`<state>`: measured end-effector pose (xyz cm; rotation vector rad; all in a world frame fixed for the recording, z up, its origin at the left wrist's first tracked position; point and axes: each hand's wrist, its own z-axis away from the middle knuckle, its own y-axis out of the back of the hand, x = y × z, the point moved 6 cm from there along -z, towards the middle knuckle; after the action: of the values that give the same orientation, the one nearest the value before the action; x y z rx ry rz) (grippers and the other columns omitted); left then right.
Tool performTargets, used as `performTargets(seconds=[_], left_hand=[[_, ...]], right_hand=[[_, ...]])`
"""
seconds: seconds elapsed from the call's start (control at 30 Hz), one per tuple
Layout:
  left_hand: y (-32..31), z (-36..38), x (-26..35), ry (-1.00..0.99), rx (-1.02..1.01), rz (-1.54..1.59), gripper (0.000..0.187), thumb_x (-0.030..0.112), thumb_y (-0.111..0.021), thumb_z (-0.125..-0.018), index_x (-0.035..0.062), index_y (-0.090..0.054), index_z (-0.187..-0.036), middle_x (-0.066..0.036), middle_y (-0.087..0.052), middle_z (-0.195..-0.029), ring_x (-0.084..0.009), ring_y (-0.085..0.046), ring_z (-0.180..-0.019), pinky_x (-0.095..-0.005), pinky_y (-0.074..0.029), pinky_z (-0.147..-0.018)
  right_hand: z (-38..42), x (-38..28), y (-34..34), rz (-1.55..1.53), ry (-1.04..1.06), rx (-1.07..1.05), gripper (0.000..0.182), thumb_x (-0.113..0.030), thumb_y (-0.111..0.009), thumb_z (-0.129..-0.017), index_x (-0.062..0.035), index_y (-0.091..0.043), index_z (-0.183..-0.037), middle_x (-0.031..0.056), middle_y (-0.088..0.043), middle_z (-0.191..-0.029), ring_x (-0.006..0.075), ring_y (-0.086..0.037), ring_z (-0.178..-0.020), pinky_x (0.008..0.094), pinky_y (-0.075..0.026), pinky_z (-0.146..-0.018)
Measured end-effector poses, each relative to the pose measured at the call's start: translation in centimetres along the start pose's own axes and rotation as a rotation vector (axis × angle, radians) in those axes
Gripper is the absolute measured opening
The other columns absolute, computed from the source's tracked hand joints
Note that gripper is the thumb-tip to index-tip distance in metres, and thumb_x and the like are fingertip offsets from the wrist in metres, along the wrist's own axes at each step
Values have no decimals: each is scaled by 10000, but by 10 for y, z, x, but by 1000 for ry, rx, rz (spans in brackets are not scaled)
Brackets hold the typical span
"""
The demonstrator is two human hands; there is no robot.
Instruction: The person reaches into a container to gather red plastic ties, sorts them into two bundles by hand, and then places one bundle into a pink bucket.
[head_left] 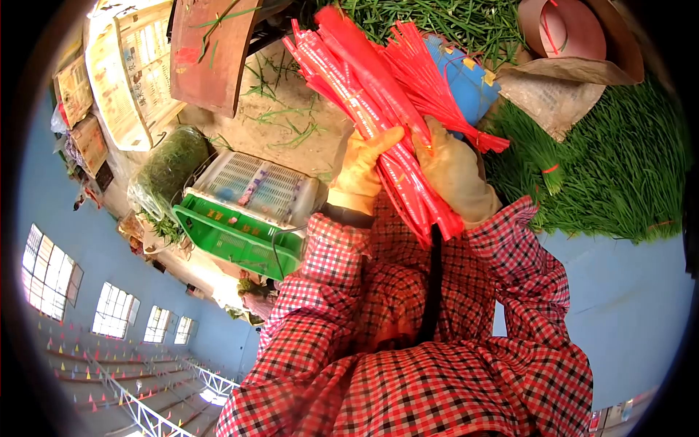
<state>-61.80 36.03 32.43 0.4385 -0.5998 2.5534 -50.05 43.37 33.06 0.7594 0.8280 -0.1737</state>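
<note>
My left hand (358, 171), in a yellowish glove, is closed around a bundle of red printed plastic strips (375, 102). My right hand (457, 175), in a paler glove, grips the same bundle from the other side. The strips run slantwise between my palms, and their lower ends hang in front of my checked jacket. Behind them, a second fan of thin red strips (429, 80) rests against a blue rounded object with yellow patches (462, 80). A bunch of long green leaves tied with a red band (551, 170) lies to the right of my right hand.
A large mass of green leaves (619, 160) fills the right. Loose leaves (466, 25) lie at the top, beside a brown and pink curled sheet (582, 44). To the left are a green plastic crate (233, 237), a white basket (255, 186), a bagged green bundle (172, 162) and a wooden board (211, 54).
</note>
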Motion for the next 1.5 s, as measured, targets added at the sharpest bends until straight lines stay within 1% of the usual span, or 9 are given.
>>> performTargets(seconds=[0.17, 0.5, 0.7, 0.9, 0.93, 1.07, 1.2, 1.37, 1.5], left_hand=[[-6, 8, 6, -65, -27, 22, 488, 182, -731, -782, 25, -521, -1194, -73, -603, -1098, -199, -581, -1018, -339, -464, -899], [-13, 4, 20, -86, -46, 7, 440, 139, -736, -761, -19, -559, -1131, -99, -646, -1002, -218, -624, -919, -338, -491, -863], [-21, -4, 10, 32, 21, 153, 330, 84, -738, -747, -12, -615, -1038, -79, -668, -923, -197, -638, -832, -318, -511, -791], [-14, -2, 14, -54, 208, 177, 251, 33, -691, -758, 1, -636, -1001, -81, -675, -908, -207, -653, -822, -333, -536, -757], [1, -9, 6, -14, 148, 157, 240, 95, -612, -825, -9, -651, -1037, -101, -663, -1039, -208, -613, -983, -332, -482, -909], [29, -8, 3, 100, 247, 292, 250, 99, -637, -820, 12, -619, -1053, -111, -676, -927, -218, -646, -848, -355, -534, -794], [29, 0, 16, 197, 172, 466, 197, 154, -663, -821, 91, -624, -1004, -78, -676, -873, -204, -636, -775, -361, -542, -691], [75, -9, 17, 160, 358, 214, 141, 188, -629, -849, 125, -590, -969, -13, -637, -813, -188, -598, -714, -392, -528, -625], [63, -7, 18, 161, 132, 384, 186, 118, -665, -821, 78, -636, -1000, -84, -672, -890, -210, -641, -799, -349, -553, -710]], right_hand=[[-2, -28, -11, 624, 183, -27, 509, -127, -539, -794, 109, -453, -1237, 159, -636, -883, 225, -625, -632, 318, -497, -523], [-3, -57, -23, 943, 362, -61, 383, -167, -517, -803, 36, -566, -1124, -16, -505, -652, 97, -534, -528, 303, -415, -370], [-6, -55, -14, 1047, 351, -27, 364, -162, -509, -807, 41, -571, -1102, -15, -494, -651, 98, -512, -527, 287, -374, -358], [-7, -63, -6, 948, 238, -77, 519, -161, -475, -819, 65, -437, -1284, 37, -581, -842, 124, -540, -608, 300, -408, -449], [-7, -66, -7, 840, 248, -60, 528, -160, -474, -820, 41, -425, -1306, 66, -598, -954, 135, -555, -666, 299, -429, -518], [22, -69, -1, 524, 231, -175, 548, -254, -548, -860, 24, -423, -1316, 137, -554, -1215, 240, -614, -846, 341, -489, -694], [50, -31, 32, -46, 276, -74, 585, -241, -688, -801, -38, -468, -1303, 132, -548, -1258, 287, -590, -1032, 368, -480, -862], [26, 84, 2, 129, 15, 147, 698, -432, -657, -801, -17, -438, -1318, 149, -562, -1186, 278, -554, -1061, 377, -461, -888], [3, 128, -7, 564, -43, 122, 716, -438, -688, -770, -20, -444, -1297, 120, -528, -1176, 274, -508, -1088, 387, -422, -947]])
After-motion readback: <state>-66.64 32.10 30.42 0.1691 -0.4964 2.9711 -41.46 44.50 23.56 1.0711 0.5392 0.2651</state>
